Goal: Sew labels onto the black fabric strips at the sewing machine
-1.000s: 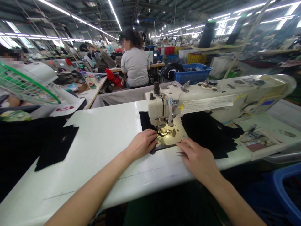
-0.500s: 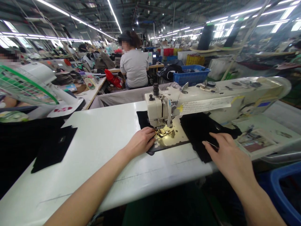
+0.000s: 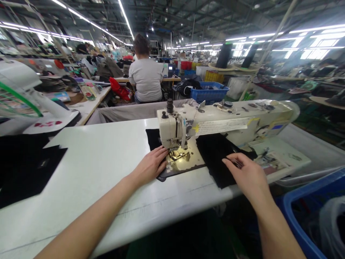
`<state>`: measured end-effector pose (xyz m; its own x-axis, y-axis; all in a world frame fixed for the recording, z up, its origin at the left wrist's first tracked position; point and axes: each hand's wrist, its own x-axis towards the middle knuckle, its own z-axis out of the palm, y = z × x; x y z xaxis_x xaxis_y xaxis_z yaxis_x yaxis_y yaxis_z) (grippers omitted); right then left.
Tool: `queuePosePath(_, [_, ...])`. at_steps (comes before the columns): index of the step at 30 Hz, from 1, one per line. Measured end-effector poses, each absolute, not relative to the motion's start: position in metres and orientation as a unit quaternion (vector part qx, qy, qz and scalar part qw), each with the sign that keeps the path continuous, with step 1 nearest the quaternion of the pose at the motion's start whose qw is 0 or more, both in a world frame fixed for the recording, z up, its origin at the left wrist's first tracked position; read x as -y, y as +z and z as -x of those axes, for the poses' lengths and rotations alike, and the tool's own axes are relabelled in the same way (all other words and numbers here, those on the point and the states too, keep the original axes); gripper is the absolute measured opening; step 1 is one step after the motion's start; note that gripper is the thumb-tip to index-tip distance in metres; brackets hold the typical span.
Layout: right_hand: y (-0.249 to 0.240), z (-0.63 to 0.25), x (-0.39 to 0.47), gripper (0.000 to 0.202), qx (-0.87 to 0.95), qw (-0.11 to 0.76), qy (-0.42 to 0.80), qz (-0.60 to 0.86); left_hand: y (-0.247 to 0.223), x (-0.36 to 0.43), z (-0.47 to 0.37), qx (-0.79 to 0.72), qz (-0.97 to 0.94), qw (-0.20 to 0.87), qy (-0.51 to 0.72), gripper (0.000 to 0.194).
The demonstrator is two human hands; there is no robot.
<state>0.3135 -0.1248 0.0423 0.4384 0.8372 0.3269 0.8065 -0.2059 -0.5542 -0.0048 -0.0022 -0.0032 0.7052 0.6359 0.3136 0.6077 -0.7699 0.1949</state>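
My left hand (image 3: 151, 164) lies flat beside the sewing machine's needle area, fingers stretched out and fingertips at the presser foot (image 3: 178, 155). Just behind those fingers, a piece of black fabric (image 3: 153, 138) sits partly hidden by the head of the white sewing machine (image 3: 172, 127). My right hand (image 3: 246, 172) is closed over a stack of black fabric pieces (image 3: 215, 154) to the right of the metal needle plate (image 3: 191, 162). Between its thumb and fingers is a thin metal tool (image 3: 237, 163), mostly covered, so its kind is unclear.
More black fabric (image 3: 24, 172) lies at the table's left end. A white fan (image 3: 18, 79) stands beyond it. A blue basket (image 3: 293, 205) is low at the right; another blue basket (image 3: 208, 92) stands behind the machine. A person (image 3: 147, 77) sits ahead, back turned.
The view has turned right, shifting the scene leftward. My right fingers have curled more tightly around the thin metal tool. My left hand stays beside the presser foot.
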Motion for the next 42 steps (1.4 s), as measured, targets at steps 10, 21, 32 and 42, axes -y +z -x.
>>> queuePosePath(10, [0.079,-0.285,0.146,0.029,0.553,0.469,0.202,0.658,0.000,0.017,0.068,-0.445,-0.882,0.017,0.155,0.055])
queuePosePath(21, [0.090,-0.258,0.168,0.021,0.602,0.401,0.386,0.572,0.025,0.040,0.139,-0.577,-0.805,0.022,0.135,0.067])
queuePosePath(32, [0.070,-0.222,0.159,0.036,0.563,0.408,0.448,0.562,0.053,0.108,-0.013,-0.382,-0.617,0.598,0.339,0.042])
queuePosePath(42, [0.076,-0.220,0.156,0.015,0.718,0.419,0.202,0.517,0.064,0.107,-0.018,-0.327,-0.747,0.563,0.131,0.014])
